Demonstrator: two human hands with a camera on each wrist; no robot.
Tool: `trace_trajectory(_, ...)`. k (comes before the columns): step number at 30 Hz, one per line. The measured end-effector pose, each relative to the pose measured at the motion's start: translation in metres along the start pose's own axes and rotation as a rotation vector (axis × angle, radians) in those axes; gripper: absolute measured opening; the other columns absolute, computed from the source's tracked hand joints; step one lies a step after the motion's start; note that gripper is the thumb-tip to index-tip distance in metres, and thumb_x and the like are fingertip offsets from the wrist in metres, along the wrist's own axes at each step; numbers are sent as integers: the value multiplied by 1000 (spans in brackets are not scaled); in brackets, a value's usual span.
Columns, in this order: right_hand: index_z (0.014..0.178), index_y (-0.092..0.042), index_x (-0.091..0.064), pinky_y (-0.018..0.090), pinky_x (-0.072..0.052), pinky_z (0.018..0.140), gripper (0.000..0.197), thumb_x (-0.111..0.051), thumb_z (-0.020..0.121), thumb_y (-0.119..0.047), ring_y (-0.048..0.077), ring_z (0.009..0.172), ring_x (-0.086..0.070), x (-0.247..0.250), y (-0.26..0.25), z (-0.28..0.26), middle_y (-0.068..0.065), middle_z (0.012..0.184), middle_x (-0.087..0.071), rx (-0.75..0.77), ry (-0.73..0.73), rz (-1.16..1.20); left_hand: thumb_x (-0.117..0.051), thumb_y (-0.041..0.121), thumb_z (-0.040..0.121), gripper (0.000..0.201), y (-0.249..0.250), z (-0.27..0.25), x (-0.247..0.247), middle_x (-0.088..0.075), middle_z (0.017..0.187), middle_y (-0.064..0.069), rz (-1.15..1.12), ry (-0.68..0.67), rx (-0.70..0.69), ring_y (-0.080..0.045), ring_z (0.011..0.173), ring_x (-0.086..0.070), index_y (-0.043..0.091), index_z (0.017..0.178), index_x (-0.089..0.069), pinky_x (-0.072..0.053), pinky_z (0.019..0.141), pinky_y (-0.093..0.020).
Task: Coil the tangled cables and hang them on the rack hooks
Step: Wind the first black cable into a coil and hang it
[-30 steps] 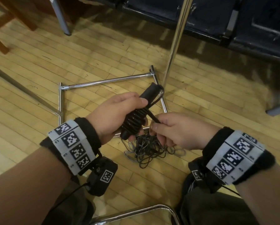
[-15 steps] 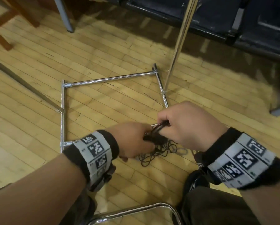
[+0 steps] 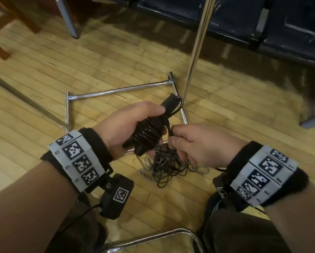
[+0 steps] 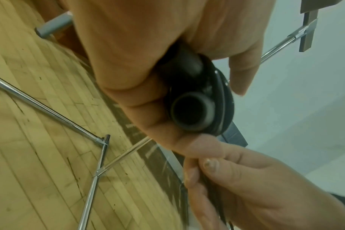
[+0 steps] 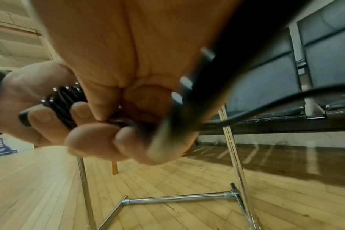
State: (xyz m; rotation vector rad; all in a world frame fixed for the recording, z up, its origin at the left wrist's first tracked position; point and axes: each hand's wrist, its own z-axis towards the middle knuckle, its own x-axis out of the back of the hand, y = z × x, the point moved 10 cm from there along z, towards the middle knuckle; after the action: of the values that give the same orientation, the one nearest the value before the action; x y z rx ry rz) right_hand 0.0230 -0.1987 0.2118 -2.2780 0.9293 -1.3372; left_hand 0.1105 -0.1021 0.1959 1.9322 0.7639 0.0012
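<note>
Left hand (image 3: 129, 125) gripping coiled cable (image 3: 149, 130), right hand (image 3: 198, 145) pinching its strand

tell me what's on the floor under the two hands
A loose tangle of thin black cable lies on the wooden floor, partly covered by the right hand; its ends cannot be seen.

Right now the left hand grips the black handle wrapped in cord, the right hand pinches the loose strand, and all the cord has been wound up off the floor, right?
Not quite. In the head view a tangled pile of cord lies on the wooden floor below the hands. The rest stands: the left hand grips the wrapped handle, and the right hand pinches the strand.
</note>
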Motion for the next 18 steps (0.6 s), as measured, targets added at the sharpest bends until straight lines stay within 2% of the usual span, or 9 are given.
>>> trace_trajectory(2, 93, -32, -60, 22, -52, 55, 24, -43, 108, -40, 7, 60, -68, -7, 3, 2, -13, 78, -73, -15, -39, 47, -85, 56, 81, 42, 1, -2, -7, -74, 96, -16, 63, -14, -23, -34, 78, -72, 22, 103, -75, -61, 59, -40)
trace_trajectory(4, 91, -34, -61, 12, -48, 53, 23, -45, 107, -40, 1, 65, -68, -10, 9, 3, -14, 78, -73, -40, -49, 67, -82, 49, 85, 32, -2, -3, -17, -75, 94, -17, 116, -67, -14, -35, 74, -72, 21, 95, -72, -61, 56, -39)
trace_trajectory(6, 93, -38, -62, 9, -45, 55, 15, -53, 105, -35, -8, 72, -66, -11, 17, 3, -14, 81, -73, -76, -69, 48, -82, 44, 84, 23, -11, -6, -31, -77, 94, -18, 210, -161, 53, -36, 74, -74, 25, 90, -70, -61, 56, -38)
trace_trajectory(8, 97, -35, -63, 13, -47, 62, 10, -61, 101, -26, 1, 81, -67, -7, 19, 4, -11, 87, -71, -49, -64, -53, -82, 44, 83, 16, -25, -11, -45, -79, 94, -12, 414, -268, 138, -32, 75, -77, 36, 89, -71, -62, 59, -38)
trace_trajectory(10, 92, -35, -63, 20, -48, 62, 11, -61, 100, -27, 5, 80, -62, 0, 18, 6, -13, 85, -65, -46, -25, -161, -84, 45, 85, 17, -44, -15, -52, -80, 92, -3, 662, -333, 236, -23, 74, -78, 43, 93, -69, -65, 62, -36)
trace_trajectory(12, 88, -35, -63, 21, -43, 59, 10, -63, 98, -31, 3, 76, -57, 8, 14, 5, -15, 82, -61, -49, 41, -218, -83, 49, 86, 30, -57, -17, -51, -79, 92, 1, 912, -329, 294, -20, 75, -78, 40, 107, -65, -67, 65, -35)
trace_trajectory(14, 87, -33, -62, 23, -45, 59, 9, -63, 96, -32, 4, 74, -56, 10, 4, 3, -13, 79, -60, -22, 83, -287, -80, 53, 88, 42, -60, -15, -48, -78, 92, 4, 1098, -284, 285, -17, 74, -77, 37, 121, -59, -67, 66, -34)
trace_trajectory(16, 85, -32, -59, 23, -42, 56, 11, -60, 96, -33, 4, 69, -53, 11, -11, 0, -12, 75, -58, 27, 125, -346, -76, 52, 91, 42, -56, -11, -41, -76, 90, 5, 1171, -215, 271, -13, 68, -74, 38, 126, -56, -67, 65, -34)
trace_trajectory(18, 86, -32, -57, 24, -39, 52, 14, -56, 99, -37, 5, 65, -52, 12, -23, -4, -11, 72, -57, 60, 158, -368, -72, 49, 95, 36, -48, -6, -27, -75, 92, 4, 1152, -118, 278, -15, 69, -75, 36, 126, -57, -67, 66, -39)
